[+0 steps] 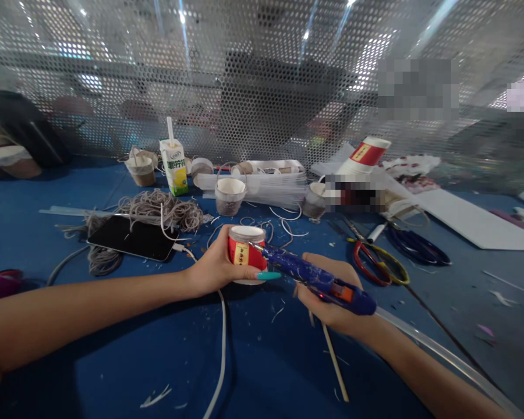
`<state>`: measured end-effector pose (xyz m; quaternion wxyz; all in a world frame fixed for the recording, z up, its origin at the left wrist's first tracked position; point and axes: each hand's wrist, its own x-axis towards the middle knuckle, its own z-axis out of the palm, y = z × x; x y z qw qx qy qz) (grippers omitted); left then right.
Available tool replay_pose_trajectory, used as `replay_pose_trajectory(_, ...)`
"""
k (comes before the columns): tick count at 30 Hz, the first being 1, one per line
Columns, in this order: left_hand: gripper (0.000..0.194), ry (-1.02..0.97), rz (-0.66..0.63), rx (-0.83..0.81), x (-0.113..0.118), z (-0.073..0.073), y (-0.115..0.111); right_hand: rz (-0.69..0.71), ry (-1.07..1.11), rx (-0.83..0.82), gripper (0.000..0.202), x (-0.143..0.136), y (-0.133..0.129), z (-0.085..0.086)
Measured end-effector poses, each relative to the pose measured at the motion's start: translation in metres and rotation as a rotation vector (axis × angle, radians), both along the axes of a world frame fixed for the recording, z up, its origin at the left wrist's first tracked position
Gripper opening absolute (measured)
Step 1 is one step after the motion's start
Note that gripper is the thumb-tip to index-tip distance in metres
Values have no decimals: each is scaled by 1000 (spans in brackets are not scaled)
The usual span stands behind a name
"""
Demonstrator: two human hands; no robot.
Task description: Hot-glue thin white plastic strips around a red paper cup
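My left hand (pixel 218 262) is closed around a red and white paper cup (pixel 240 251), which has a greyish band wrapped near its rim. In my right hand (pixel 332 291) is a blue hot glue gun (pixel 314 273), with a clear glue stick (pixel 441 349) trailing from its back end. The glue gun's nozzle points left and meets or nearly meets the upper side of the cup. Beneath my right hand a thin wooden stick (pixel 335 364) juts down; whether the fingers hold it too, I cannot tell.
Behind the cup stand a small bucket with a handle (pixel 230 198) and a drink carton (pixel 173 167). Grey cord (pixel 161 209) lies heaped by a phone (pixel 133 237). Scissors (pixel 375 265) and a white board (pixel 475 218) are to the right. A perforated metal screen (pixel 271 93) closes off the back.
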<state>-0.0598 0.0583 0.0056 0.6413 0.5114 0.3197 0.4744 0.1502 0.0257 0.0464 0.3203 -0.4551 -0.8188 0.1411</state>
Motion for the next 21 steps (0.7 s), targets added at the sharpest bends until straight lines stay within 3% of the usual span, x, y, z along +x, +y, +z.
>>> replay_pose_trajectory(16, 65, -20, 17, -47, 1, 4, -1, 4, -57, 40, 22, 1, 3, 3)
replay_pose_trajectory(21, 64, 10, 39, -56, 1, 6, -2, 7, -20, 66, 22, 5, 8, -3)
